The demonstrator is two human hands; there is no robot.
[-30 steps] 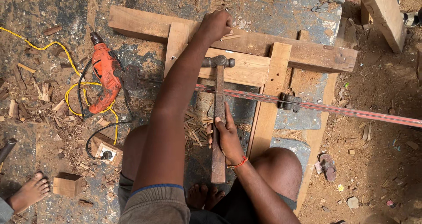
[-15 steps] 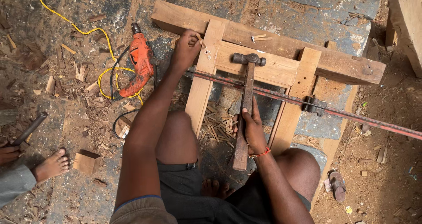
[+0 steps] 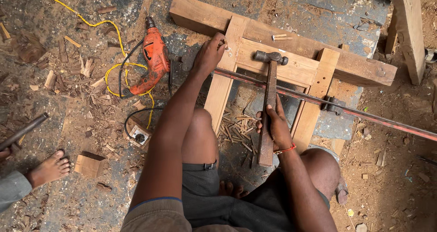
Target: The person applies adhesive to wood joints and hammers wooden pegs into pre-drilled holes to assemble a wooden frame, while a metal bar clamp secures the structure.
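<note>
Right hand (image 3: 274,125) is wrapped around the wooden handle of the hammer (image 3: 268,100), fingers curled tight about the shaft a little below its middle, thumb laid along it. The steel hammer head sits over the wooden frame (image 3: 291,68), on its inner cross rail, with the handle running back from the frame toward the person's knees. Left hand (image 3: 208,55) is up at the frame's left upright, fingers bunched together and pinching something small and pale against the wood; what it is, too small to tell. A long rusty metal bar clamp (image 3: 346,109) crosses the frame on a slant, passing under the hammer handle and running well off beyond the frame's right side. Left of the frame, just beside the left hand, lies an orange electric drill (image 3: 152,59), its yellow cable (image 3: 98,22) looping away from the frame over the wood chips. Nearer the person than the drill, a small socket box (image 3: 140,135) rests on the ground. Far out from the frame's left side, another person's bare foot (image 3: 50,168) stands by a small wooden block (image 3: 88,164).
</note>
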